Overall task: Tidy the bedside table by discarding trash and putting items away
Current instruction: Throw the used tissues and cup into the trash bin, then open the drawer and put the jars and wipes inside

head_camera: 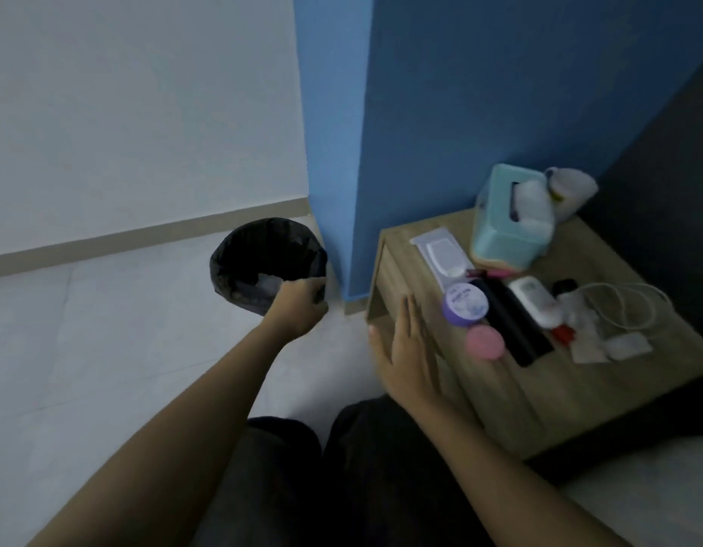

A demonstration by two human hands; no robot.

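Our left hand (298,305) reaches out to the round waste bin lined with a black plastic bag (227,266). Its fingers curl over the bin's near rim and grip it. Something pale lies inside the bin. The bin stands on the floor to the left of the low wooden bedside table (480,400), with the corner of the blue wall between them.

Our right hand (409,349) is flat, with straight fingers and nothing in it, over the table's near left corner. We cannot tell whether it rests on the wood.

The likely trash, a heap of crumpled white papers and wrappers (590,341), lies at the right side of the table top, well apart from the bin. From the free hand it lies to the right, past the purple round jar (465,304), the pink round lid (485,343) and the long black bar (511,321). The bar's long axis runs from the far left toward the near right.

We judge the right hand to be the nearer one for picking up the papers, while the left hand could draw the bin closer.

The purple jar carries white lettering on its lid, too blurred to read. We can make out no other writing or brand.
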